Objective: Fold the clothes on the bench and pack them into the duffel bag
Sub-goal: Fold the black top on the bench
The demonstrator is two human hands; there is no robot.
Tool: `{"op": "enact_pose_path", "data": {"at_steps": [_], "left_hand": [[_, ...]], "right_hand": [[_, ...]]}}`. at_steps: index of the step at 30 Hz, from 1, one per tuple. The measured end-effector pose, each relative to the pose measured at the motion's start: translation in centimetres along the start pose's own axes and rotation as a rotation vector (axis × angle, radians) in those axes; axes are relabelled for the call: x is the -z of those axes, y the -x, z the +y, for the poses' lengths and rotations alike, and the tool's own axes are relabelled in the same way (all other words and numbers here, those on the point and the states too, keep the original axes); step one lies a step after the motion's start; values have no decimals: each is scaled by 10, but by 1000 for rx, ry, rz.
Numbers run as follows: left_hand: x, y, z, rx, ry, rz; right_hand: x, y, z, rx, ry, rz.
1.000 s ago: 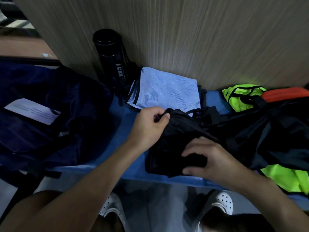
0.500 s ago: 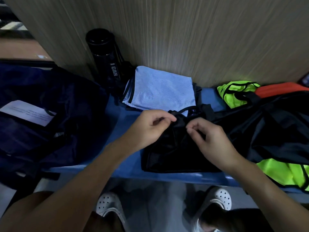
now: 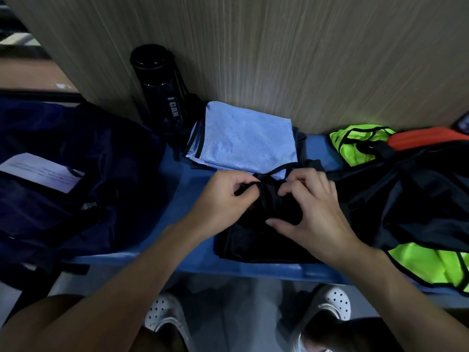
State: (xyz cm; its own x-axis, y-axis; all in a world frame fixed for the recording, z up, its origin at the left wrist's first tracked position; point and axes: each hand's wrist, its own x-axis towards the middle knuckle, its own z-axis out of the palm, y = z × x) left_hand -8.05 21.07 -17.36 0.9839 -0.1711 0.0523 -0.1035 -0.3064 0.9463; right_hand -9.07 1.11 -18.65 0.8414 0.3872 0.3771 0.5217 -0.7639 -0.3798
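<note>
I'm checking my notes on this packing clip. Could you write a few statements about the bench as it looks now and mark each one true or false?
1. The left hand and the right hand both hold the black garment. True.
2. The black bottle lies on its side. False: it stands upright against the wooden wall.
3. The light blue cloth lies folded on the bench, behind the black garment. True.
4. The neon vest is packed in the navy duffel bag. False: the vest lies on the bench at the right and the bag is at the left.
</note>
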Motion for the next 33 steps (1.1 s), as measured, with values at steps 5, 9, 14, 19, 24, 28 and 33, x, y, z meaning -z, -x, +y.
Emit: {"op": "enact_pose_path", "data": {"at_steps": [5, 9, 14, 19, 24, 28, 33], "left_hand": [[0, 0, 2, -27, 10, 6], [5, 0, 7, 48, 86, 5], [5, -3, 5, 2, 73, 55], [0, 0, 3, -47, 103, -15], [-3, 6, 11, -45, 178, -147], [-1, 6, 12, -65, 202, -198], [4, -1, 7, -34, 94, -95]], "right_hand": [[-3, -2, 1, 38, 74, 134], [4, -1, 1, -67, -121, 153], [10, -1, 2, -143, -416, 14], [10, -6, 6, -67, -337, 25], [10, -18, 7, 7, -388, 104], [9, -22, 8, -95, -531, -81], [6, -22, 8, -102, -537, -128]]}}
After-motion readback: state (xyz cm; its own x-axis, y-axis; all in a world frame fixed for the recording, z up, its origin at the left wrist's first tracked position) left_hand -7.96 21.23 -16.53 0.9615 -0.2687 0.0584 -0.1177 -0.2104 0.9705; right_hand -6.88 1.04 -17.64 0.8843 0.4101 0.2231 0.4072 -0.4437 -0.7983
